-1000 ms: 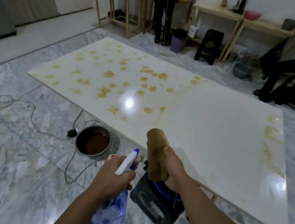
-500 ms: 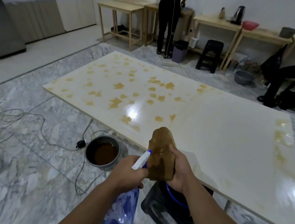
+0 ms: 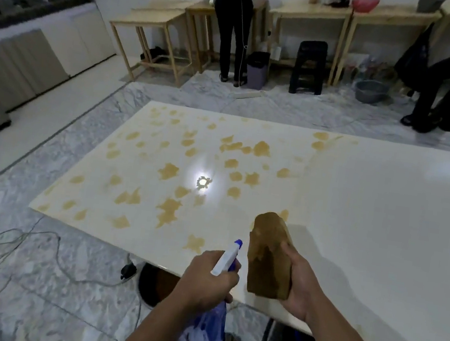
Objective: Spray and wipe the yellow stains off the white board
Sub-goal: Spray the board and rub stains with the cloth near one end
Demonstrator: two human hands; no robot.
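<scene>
From the head camera, the white board point(image 3: 356, 217) is a broad, glossy slab lying flat on a grey-veined marble floor point(image 3: 16, 271), its long axis running from lower right to upper left. Ragged, blotchy yellow stains point(image 3: 167, 210) scatter across its left half; the right half looks mostly plain, with a bright lamp glare among the stains. The left hand point(image 3: 210, 279) is wrapped tight around the neck of a spray bottle point(image 3: 201, 337), a translucent blue plastic body hanging below the fist, its white nozzle with a blue tip pointing up and away toward the stained area. The right hand point(image 3: 299, 283) is clamped on a brown cloth point(image 3: 269, 259), folded into a thick, blunt-topped wad stood on end over the board's near edge. A dark round pot point(image 3: 151, 287) sits on the floor, partly under that edge, beside loose thin cables point(image 3: 4, 252).
</scene>
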